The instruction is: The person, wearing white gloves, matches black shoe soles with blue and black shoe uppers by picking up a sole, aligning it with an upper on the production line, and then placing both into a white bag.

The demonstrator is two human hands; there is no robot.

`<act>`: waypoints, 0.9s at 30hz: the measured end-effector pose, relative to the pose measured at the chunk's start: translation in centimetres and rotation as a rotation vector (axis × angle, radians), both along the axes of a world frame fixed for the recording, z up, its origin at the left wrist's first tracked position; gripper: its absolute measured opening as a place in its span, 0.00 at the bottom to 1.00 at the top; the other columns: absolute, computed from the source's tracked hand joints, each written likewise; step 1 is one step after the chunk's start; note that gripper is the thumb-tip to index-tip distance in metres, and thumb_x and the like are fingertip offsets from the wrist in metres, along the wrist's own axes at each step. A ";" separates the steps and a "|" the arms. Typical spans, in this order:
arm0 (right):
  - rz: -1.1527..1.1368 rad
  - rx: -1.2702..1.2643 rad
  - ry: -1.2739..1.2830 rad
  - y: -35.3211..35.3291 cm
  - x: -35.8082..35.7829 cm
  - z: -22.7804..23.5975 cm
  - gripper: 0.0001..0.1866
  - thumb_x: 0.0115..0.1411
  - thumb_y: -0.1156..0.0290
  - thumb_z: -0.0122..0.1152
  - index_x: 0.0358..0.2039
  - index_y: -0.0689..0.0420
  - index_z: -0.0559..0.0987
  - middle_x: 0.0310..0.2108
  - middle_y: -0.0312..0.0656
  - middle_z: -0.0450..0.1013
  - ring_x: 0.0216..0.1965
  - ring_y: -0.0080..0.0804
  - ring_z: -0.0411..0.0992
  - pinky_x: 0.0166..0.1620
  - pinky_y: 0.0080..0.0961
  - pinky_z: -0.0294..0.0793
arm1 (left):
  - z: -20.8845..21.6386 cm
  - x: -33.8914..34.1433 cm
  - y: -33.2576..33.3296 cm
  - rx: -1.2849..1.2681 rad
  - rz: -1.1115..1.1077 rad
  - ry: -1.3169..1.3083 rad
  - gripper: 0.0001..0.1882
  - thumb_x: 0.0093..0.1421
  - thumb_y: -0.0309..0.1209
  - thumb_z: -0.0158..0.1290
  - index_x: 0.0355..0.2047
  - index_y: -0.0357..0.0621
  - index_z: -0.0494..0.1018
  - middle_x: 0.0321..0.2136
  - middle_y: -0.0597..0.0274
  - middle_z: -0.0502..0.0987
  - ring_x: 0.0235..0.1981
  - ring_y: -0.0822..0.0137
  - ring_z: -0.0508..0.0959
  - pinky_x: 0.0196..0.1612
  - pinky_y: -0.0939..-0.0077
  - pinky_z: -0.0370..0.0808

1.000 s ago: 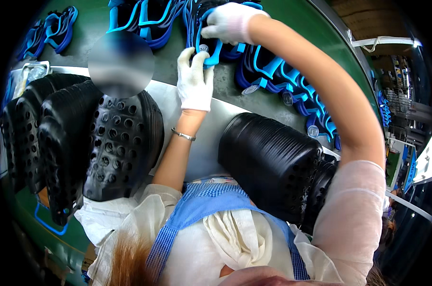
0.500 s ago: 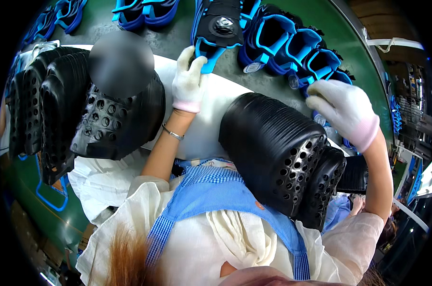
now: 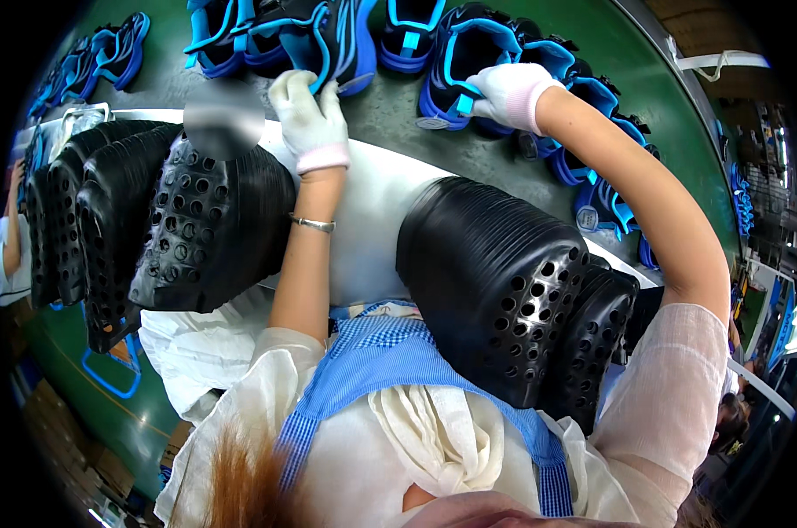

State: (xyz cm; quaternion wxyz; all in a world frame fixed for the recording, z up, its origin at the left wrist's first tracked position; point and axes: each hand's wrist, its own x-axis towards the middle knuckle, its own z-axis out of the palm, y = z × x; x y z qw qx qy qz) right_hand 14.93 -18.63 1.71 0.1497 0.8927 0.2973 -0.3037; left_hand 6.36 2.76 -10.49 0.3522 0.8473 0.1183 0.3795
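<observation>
My left hand (image 3: 312,123), in a white glove, is at the heel of a black shoe (image 3: 350,53) with blue trim, its thumb and fingers around the heel edge. That shoe is tilted, with its blue side to the right. My right hand (image 3: 511,92), gloved too, grips the heel of another black and blue shoe (image 3: 476,44) at the front of the right-hand row. Its fingertips are partly hidden by the glove and the shoe. Between the two hands stands a further shoe (image 3: 409,40).
Stacks of black perforated shell-like pieces stand at left (image 3: 214,211) and right (image 3: 495,273) of a white surface (image 3: 363,211). More shoes (image 3: 117,53) line the green table (image 3: 381,114). A grey blurred patch covers part of the left stack. Another person's arm shows at far left.
My left hand has moved left with the shoe from the middle. My right hand has reached forward and left and taken hold of a shoe's heel.
</observation>
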 end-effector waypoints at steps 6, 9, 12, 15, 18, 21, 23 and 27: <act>-0.018 0.046 -0.071 -3.1 -0.2 0.6 0.17 0.62 0.53 0.51 0.42 0.52 0.77 0.32 0.48 0.77 0.37 0.48 0.75 0.40 0.39 0.74 | 1.5 2.5 0.9 0.170 0.102 0.125 0.12 0.48 0.26 0.60 0.34 0.48 0.74 0.43 0.60 0.72 0.45 0.51 0.70 0.47 0.62 0.72; -0.027 -0.021 -0.088 -3.9 -0.7 0.8 0.16 0.60 0.58 0.52 0.45 0.49 0.78 0.36 0.47 0.77 0.40 0.46 0.76 0.42 0.38 0.75 | 2.0 5.4 1.6 0.232 0.111 0.184 0.15 0.50 0.24 0.55 0.40 0.51 0.75 0.48 0.60 0.71 0.46 0.51 0.71 0.48 0.62 0.72; -0.072 0.148 -0.091 -5.2 -0.6 0.4 0.17 0.58 0.57 0.54 0.44 0.50 0.77 0.36 0.47 0.77 0.38 0.47 0.75 0.41 0.39 0.74 | 6.4 5.9 -0.5 0.461 0.183 -0.007 0.20 0.50 0.29 0.54 0.46 0.53 0.75 0.48 0.58 0.73 0.46 0.50 0.73 0.51 0.61 0.71; 0.002 0.382 -0.180 -9.0 -0.3 0.7 0.19 0.57 0.60 0.57 0.46 0.55 0.76 0.36 0.47 0.77 0.33 0.42 0.76 0.38 0.36 0.74 | 5.5 8.8 -3.7 0.373 -0.252 0.026 0.21 0.55 0.38 0.52 0.49 0.50 0.73 0.49 0.51 0.74 0.47 0.47 0.74 0.52 0.61 0.70; -0.049 0.413 -0.193 -6.4 -5.0 10.3 0.17 0.57 0.57 0.51 0.37 0.55 0.80 0.33 0.51 0.76 0.36 0.48 0.74 0.41 0.38 0.72 | 1.8 10.4 -1.1 0.358 -0.450 0.419 0.23 0.57 0.46 0.52 0.48 0.46 0.73 0.48 0.46 0.74 0.50 0.47 0.73 0.53 0.62 0.70; -0.160 0.583 -0.318 -8.2 -12.8 16.5 0.16 0.58 0.58 0.53 0.35 0.58 0.80 0.30 0.47 0.76 0.33 0.44 0.75 0.38 0.35 0.73 | 3.1 10.8 -1.8 0.365 -0.554 0.602 0.21 0.57 0.46 0.51 0.45 0.47 0.75 0.41 0.48 0.78 0.44 0.48 0.77 0.50 0.64 0.72; -0.527 0.565 -0.223 -9.3 -17.6 17.9 0.12 0.56 0.69 0.60 0.39 0.61 0.78 0.30 0.41 0.75 0.27 0.25 0.73 0.32 0.25 0.73 | 3.5 8.7 -3.0 0.281 -0.645 0.614 0.21 0.57 0.46 0.51 0.42 0.44 0.76 0.38 0.48 0.79 0.42 0.48 0.78 0.48 0.66 0.73; -0.299 0.726 -0.221 -12.4 -25.4 17.5 0.25 0.38 0.61 0.73 0.35 0.63 0.79 0.32 0.43 0.74 0.35 0.36 0.74 0.38 0.28 0.73 | 4.5 4.8 -4.7 0.409 -0.724 0.752 0.22 0.56 0.47 0.51 0.40 0.42 0.76 0.34 0.48 0.79 0.39 0.48 0.78 0.45 0.65 0.73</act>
